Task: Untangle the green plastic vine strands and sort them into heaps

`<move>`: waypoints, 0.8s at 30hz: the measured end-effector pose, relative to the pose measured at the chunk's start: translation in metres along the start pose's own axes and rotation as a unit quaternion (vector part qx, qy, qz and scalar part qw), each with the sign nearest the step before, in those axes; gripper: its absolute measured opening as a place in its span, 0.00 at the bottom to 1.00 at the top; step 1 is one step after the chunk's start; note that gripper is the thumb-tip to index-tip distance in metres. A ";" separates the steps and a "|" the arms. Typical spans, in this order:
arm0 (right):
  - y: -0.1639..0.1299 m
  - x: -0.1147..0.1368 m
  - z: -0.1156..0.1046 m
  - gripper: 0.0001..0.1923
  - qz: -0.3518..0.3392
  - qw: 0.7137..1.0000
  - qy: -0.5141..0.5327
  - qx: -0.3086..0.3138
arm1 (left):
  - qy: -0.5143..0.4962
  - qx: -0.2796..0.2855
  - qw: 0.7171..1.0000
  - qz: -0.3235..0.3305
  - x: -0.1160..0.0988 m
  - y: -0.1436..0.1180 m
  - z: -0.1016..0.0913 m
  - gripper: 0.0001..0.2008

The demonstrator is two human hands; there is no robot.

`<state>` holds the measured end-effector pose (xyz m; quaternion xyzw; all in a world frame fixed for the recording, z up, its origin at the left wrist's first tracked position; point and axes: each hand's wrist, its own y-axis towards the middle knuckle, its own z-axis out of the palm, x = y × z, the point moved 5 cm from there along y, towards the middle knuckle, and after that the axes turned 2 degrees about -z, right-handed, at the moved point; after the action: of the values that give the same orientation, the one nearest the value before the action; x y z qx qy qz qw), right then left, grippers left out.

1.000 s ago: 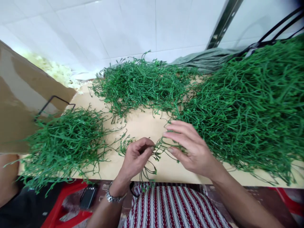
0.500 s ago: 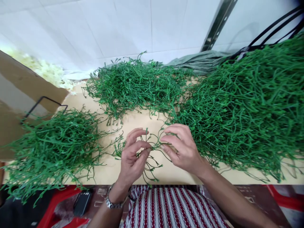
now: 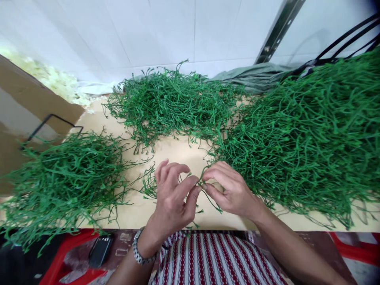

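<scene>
Both hands are meeting right at the near edge of the counter [image 3: 178, 154]. The left hand [image 3: 173, 198] is pinching a thin green stem [image 3: 208, 198] between thumb and fingertips, and the right hand [image 3: 230, 190] is gripping the same stem just beside it, fingertips nearly touching. Piles of the same green stems are sitting all around: a big pile [image 3: 303, 134] on the right, a middle pile [image 3: 172, 103] at the far side, and a left pile [image 3: 65, 178] hanging over the near edge. A wristwatch [image 3: 139, 251] is showing on the left wrist.
</scene>
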<state>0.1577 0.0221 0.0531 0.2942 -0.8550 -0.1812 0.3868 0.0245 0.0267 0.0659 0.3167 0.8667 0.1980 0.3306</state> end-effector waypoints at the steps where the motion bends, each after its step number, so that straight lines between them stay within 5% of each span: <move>1: 0.000 0.001 0.000 0.02 0.002 1.000 0.008 0.004 | -0.004 0.019 1.000 0.004 0.000 0.001 0.002 0.07; 4: 0.000 0.001 0.001 0.03 0.011 0.999 0.035 -0.003 | -0.057 0.057 0.997 0.002 0.002 0.002 0.010 0.06; 10: -0.002 -0.008 0.008 0.02 0.103 0.988 0.119 0.004 | -0.114 0.000 0.993 0.011 0.002 0.000 0.011 0.08; 15: -0.005 -0.014 0.012 0.03 0.158 0.979 0.127 0.000 | -0.140 0.020 0.990 -0.010 0.005 0.001 0.016 0.10; 24: -0.011 -0.008 0.010 0.02 0.074 0.991 0.077 -0.077 | -0.202 0.123 0.965 -0.115 0.017 0.005 0.026 0.07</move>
<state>0.1583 0.0194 0.0361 0.2128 -0.8252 -0.1945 0.4857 0.0349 0.0454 0.0428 0.2864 0.8303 -0.0178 0.4778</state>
